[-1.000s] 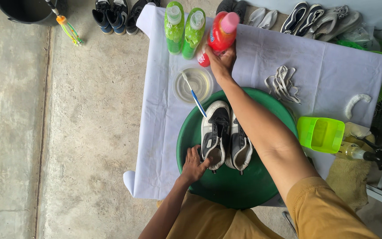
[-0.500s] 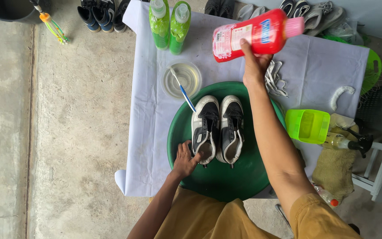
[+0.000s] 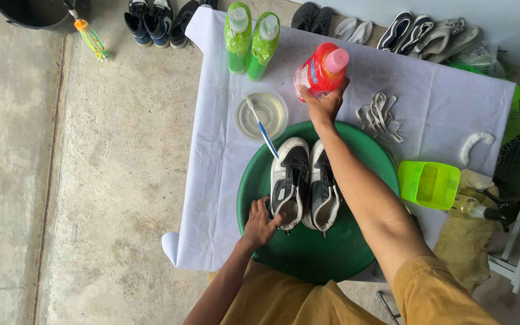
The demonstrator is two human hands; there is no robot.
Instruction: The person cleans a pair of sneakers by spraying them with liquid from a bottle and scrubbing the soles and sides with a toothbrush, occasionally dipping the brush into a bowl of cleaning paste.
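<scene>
Nearest to me, my left hand (image 3: 262,224) rests on the heel of the left sneaker (image 3: 290,180), fingers curled over its back edge and gripping it inside the green basin (image 3: 254,180). The second sneaker (image 3: 325,186) lies just beside the first, touching it, both with toes pointing away from me. To do this part well, I judge the left hand should keep the shoe pinned flat so the pair does not slide on the smooth basin floor.

Farther out, my right hand (image 3: 324,103) is stretched over the basin's far rim and closed around the red bottle with the pink cap (image 3: 320,71), which stands upright on the white cloth of the counter (image 3: 212,180). The grip sits low on the bottle's body; a steady hold there keeps it from tipping.

Left of the bottle, a clear bowl (image 3: 261,113) holds a blue toothbrush (image 3: 263,129) whose handle reaches toward the basin rim. It lies close to my forearm's path, so I would keep the arm high. Two green bottles (image 3: 251,39) stand beyond the bowl, near the counter's far edge. Right of the red bottle lie loose white laces (image 3: 380,117), and a lime-green scoop-shaped tub (image 3: 430,184) sits at the right edge. Bare cloth shows to the left of the basin.
</scene>
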